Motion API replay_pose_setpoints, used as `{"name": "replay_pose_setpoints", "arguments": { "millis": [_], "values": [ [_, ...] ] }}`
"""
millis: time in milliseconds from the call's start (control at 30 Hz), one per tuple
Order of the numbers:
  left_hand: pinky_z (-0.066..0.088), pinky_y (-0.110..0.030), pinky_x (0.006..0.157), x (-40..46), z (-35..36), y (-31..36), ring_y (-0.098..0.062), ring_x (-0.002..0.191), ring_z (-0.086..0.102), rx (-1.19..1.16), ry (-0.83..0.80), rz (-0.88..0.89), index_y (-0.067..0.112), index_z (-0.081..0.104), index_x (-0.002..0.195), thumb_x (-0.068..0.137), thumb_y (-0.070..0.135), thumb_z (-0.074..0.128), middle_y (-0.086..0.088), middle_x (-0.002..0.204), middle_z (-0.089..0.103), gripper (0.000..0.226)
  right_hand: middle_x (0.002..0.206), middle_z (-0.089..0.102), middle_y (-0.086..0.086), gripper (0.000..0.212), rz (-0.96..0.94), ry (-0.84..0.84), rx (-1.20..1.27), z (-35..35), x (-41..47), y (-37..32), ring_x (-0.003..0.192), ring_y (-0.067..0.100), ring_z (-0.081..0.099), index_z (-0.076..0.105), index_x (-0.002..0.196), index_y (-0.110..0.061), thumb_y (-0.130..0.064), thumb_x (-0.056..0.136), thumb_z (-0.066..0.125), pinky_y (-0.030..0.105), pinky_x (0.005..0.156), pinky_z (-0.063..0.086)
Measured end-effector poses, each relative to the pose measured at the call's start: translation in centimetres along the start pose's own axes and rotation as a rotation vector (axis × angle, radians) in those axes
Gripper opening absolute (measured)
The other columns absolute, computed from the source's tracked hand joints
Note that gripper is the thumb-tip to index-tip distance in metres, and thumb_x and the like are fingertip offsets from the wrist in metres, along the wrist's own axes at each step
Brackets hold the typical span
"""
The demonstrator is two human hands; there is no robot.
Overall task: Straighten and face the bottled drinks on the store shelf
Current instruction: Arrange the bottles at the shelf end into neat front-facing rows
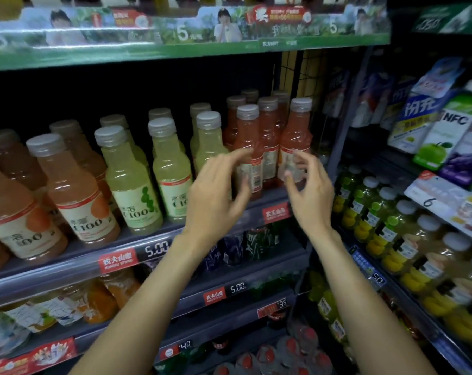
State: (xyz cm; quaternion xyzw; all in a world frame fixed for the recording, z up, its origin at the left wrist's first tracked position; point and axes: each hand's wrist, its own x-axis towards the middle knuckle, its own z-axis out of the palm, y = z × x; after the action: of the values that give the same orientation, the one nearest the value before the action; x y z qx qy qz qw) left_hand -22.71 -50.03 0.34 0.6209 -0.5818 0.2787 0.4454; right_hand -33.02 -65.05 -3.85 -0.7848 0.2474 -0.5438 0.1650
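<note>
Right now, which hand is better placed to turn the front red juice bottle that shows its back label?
The left hand, probably. Its fingers curve beside the front red juice bottle, while the right hand hovers at the neighbouring end red bottle.

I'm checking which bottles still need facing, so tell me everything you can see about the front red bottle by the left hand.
The red bottle is clear plastic, filled with reddish-pink juice, with a grey ribbed cap. It stands upright at the shelf front, ahead of more red bottles. Its label shows small print and a barcode, so the back seems to face out. The left hand reaches for it, fingers spread in front of the label; contact is unclear.
</note>
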Motion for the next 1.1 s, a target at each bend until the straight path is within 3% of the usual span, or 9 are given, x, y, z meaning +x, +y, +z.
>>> {"name": "replay_pose_setpoints", "arguments": {
  "millis": [133, 267, 333, 433, 633, 733, 900, 1000, 1100],
  "values": [
    [0.049, -0.032, 0.091, 2.8, 5.2, 0.9, -0.007, 0.104, 0.057, -0.266, -0.145, -0.250, 0.016, 0.047, 0.129, 0.088, 0.012, 0.061, 0.005, 0.113, 0.060, 0.043, 0.127, 0.053, 0.005, 0.058, 0.142, -0.012, -0.106, -0.2, 4.0, 2.8, 0.114, 0.022, 0.052, 0.041, 0.133, -0.016, -0.028, 0.083, 0.069, 0.034, 0.088, 0.045],
    [0.043, -0.009, 0.088, 5.6, 9.6, 0.6, -0.005, 0.104, 0.055, -0.410, -0.218, -0.500, 0.012, 0.038, 0.138, 0.088, 0.009, 0.062, 0.004, 0.120, 0.055, 0.055, 0.134, 0.047, 0.012, 0.085, 0.293, -0.194, -0.122, 1.7, 6.0, 4.4, 0.118, 0.031, 0.050, 0.024, 0.142, -0.020, -0.038, 0.075, 0.074, 0.037, 0.081, 0.043],
    [0.039, -0.004, 0.085, 6.8, 11.5, 0.2, -0.004, 0.106, 0.052, -0.423, -0.232, -0.570, 0.010, 0.036, 0.141, 0.089, 0.007, 0.061, 0.006, 0.120, 0.051, 0.057, 0.128, 0.054, 0.013, 0.080, 0.322, -0.217, -0.086, 2.0, 6.5, 5.3, 0.110, 0.032, 0.057, 0.024, 0.139, -0.020, -0.040, 0.077, 0.071, 0.035, 0.073, 0.040],
    [0.044, -0.020, 0.093, 7.5, 13.2, -0.7, -0.010, 0.110, 0.057, -0.371, -0.257, -0.610, 0.011, 0.035, 0.143, 0.091, 0.009, 0.058, 0.001, 0.128, 0.056, 0.056, 0.118, 0.063, 0.006, 0.072, 0.332, -0.256, -0.016, 1.2, 6.8, 6.9, 0.098, 0.026, 0.063, 0.029, 0.130, -0.019, -0.049, 0.078, 0.068, 0.029, 0.068, 0.039],
    [0.047, -0.041, 0.095, 6.9, 16.2, -1.5, -0.031, 0.109, 0.061, -0.110, -0.400, -0.413, 0.012, 0.011, 0.152, 0.092, 0.011, 0.055, -0.012, 0.121, 0.064, 0.075, 0.130, 0.053, 0.006, 0.066, 0.180, -0.417, -0.013, -2.5, 7.6, 9.7, 0.110, 0.015, 0.057, 0.035, 0.145, -0.019, -0.020, 0.087, 0.066, 0.038, 0.092, 0.051],
    [0.040, -0.026, 0.099, 6.4, 17.4, -1.3, -0.021, 0.117, 0.056, -0.289, -0.425, -0.506, 0.013, -0.007, 0.152, 0.093, 0.016, 0.060, -0.008, 0.130, 0.058, 0.089, 0.117, 0.053, 0.001, 0.047, 0.112, -0.293, -0.015, -3.6, 8.2, 9.4, 0.093, 0.005, 0.055, 0.048, 0.136, -0.013, -0.017, 0.091, 0.060, 0.038, 0.085, 0.053],
    [0.046, -0.036, 0.093, 5.7, 18.8, -1.4, -0.025, 0.121, 0.053, -0.153, -0.254, -0.537, 0.010, 0.021, 0.148, 0.084, 0.040, 0.067, -0.010, 0.134, 0.055, 0.085, 0.120, 0.056, 0.001, 0.053, 0.035, -0.284, -0.130, -3.5, 9.6, 7.3, 0.094, 0.011, 0.058, 0.046, 0.134, -0.017, -0.037, 0.088, 0.062, 0.034, 0.083, 0.052],
    [0.044, -0.041, 0.085, 6.1, 19.8, 0.8, -0.035, 0.108, 0.056, 0.031, -0.230, -0.644, 0.004, 0.042, 0.130, 0.086, 0.035, 0.066, -0.017, 0.121, 0.056, 0.059, 0.126, 0.057, 0.005, 0.069, 0.026, -0.286, -0.262, -3.3, 10.1, 7.1, 0.108, 0.019, 0.058, 0.042, 0.137, -0.013, -0.049, 0.083, 0.064, 0.031, 0.085, 0.044],
    [0.043, -0.042, 0.088, 5.4, 20.1, 2.5, -0.036, 0.109, 0.051, -0.073, -0.211, -0.660, 0.001, 0.042, 0.125, 0.085, 0.020, 0.066, -0.020, 0.119, 0.051, 0.050, 0.127, 0.058, 0.009, 0.072, 0.025, -0.295, -0.363, -3.3, 10.5, 7.0, 0.112, 0.026, 0.058, 0.039, 0.137, -0.009, -0.050, 0.083, 0.065, 0.033, 0.085, 0.045]
  ]
}}
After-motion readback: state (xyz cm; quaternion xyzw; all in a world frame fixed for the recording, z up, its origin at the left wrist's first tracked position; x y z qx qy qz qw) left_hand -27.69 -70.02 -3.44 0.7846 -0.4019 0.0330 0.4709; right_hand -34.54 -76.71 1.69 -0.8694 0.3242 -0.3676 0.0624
